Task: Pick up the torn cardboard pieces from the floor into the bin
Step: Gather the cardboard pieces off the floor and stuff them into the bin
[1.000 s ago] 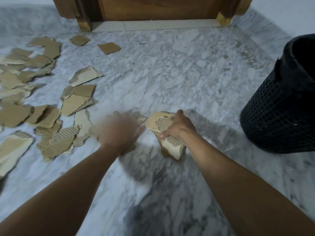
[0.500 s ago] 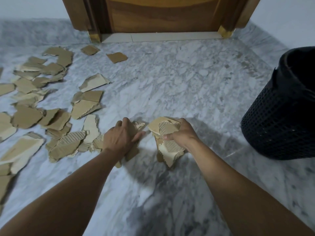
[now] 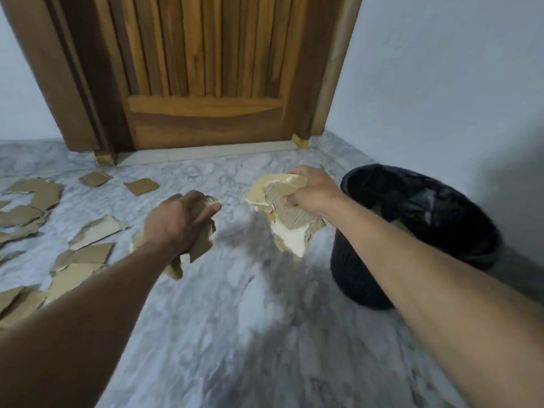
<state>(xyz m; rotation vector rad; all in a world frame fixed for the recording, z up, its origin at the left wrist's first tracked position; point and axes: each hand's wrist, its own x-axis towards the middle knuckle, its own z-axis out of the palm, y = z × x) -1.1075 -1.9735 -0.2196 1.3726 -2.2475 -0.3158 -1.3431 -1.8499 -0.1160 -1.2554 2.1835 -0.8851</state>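
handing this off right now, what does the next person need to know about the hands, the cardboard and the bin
Left hand: grips a bunch of torn pieces, lifted off the floor.
Right hand: grips a larger bunch, just left of the bin rim in this view.
The bin stands upright at right, black liner inside.
Done: two handfuls gathered, neither dropped in yet.
Left to do: drop both in, then collect the many loose pieces on the floor at left, plus two small ones near the door.
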